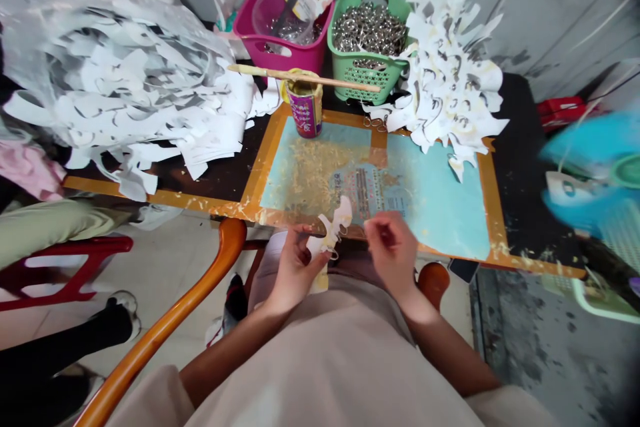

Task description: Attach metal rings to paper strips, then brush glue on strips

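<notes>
My left hand (pixel 294 273) pinches a small white cut-out strip (pixel 342 212) between thumb and fingers, in front of my lap at the table's near edge. Yellowish smears show on the strip, and a metal ring (pixel 333 254) sits by my thumb. My right hand (pixel 394 250) is apart from it on the right, fingers curled together in a pinch. Whatever those fingers hold, if anything, is too small to make out. Beyond both hands lies a light blue sheet (pixel 445 200), taped down and covered on its left part with dried yellowish residue.
A purple can (pixel 305 113) carries a brush (pixel 345 82) across its top. Behind stand a magenta basket (pixel 280 53) and a green basket (pixel 370 83) of metal rings. White pieces pile up left (pixel 150 93) and right (pixel 445 73). A wooden armrest (pixel 180 307) flanks my left.
</notes>
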